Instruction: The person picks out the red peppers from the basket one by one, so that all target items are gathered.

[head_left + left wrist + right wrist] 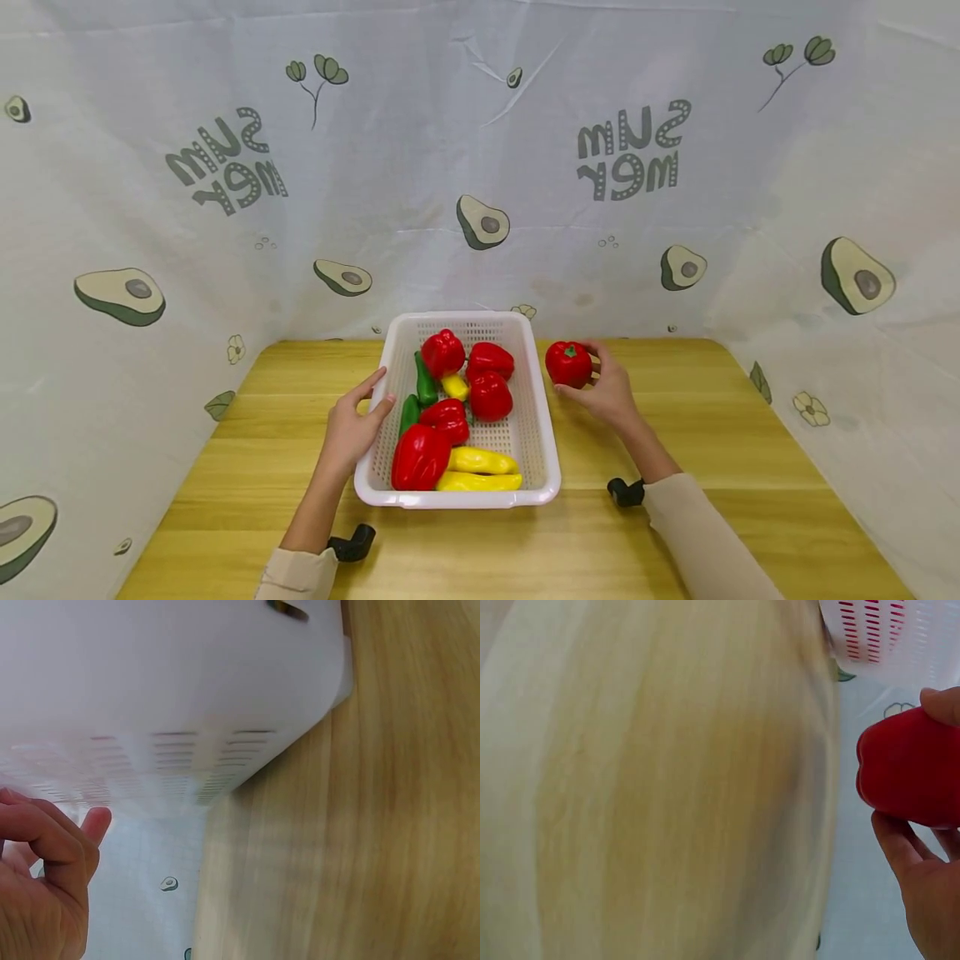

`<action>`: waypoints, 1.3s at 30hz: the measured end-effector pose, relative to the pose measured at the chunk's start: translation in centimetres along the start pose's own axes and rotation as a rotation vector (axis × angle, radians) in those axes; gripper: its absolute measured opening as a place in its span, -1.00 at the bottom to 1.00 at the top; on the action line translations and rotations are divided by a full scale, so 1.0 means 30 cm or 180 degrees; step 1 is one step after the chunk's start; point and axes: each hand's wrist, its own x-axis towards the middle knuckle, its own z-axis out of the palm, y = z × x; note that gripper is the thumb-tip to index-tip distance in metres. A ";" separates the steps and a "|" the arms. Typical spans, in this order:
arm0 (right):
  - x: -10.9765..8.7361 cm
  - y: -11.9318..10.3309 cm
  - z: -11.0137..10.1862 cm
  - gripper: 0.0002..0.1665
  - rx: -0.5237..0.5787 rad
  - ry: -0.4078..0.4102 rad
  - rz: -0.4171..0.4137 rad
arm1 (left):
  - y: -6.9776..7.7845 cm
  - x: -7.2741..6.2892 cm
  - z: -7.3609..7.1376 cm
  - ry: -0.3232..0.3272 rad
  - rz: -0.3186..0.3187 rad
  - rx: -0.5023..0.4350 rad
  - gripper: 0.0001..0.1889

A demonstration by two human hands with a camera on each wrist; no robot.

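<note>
My right hand grips a red bell pepper just right of the basket, thumb on the near side and fingers behind. In the right wrist view the bell pepper appears clear of the tabletop, its stem end hidden. My left hand touches the left rim of a white plastic basket, thumb and forefinger spread apart. Several red bell peppers lie inside, with green peppers, long yellow peppers and a small yellow piece. In the left wrist view, bent fingers meet the slotted basket wall.
The basket stands on a wood-grain table. A pale cloth printed with avocados and lettering hangs behind the far edge and along both sides. Black wrist mounts sit on both forearms.
</note>
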 end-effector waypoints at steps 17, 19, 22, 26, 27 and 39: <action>0.026 0.047 0.033 0.12 0.0033 -0.0002 0.0389 | 0.003 -0.003 0.005 0.0007 -0.0002 -0.0009 -0.42; 0.030 0.053 0.037 0.14 0.0007 0.0010 0.0410 | 0.002 -0.002 0.006 0.0010 -0.0002 -0.0009 -0.42; 0.033 0.061 0.039 0.16 -0.0039 0.0026 0.0417 | 0.001 -0.001 0.008 0.0023 -0.0010 -0.0013 -0.42; 0.033 0.065 0.036 0.18 -0.0065 0.0022 0.0397 | -0.002 0.001 0.009 0.0029 -0.0017 -0.0031 -0.43; 0.032 0.064 0.034 0.18 -0.0066 0.0018 0.0395 | -0.003 0.001 0.008 0.0031 -0.0014 -0.0030 -0.43; 0.007 0.016 0.000 0.16 -0.0054 0.0048 0.0301 | -0.004 0.005 0.004 0.0006 -0.0001 -0.0060 -0.43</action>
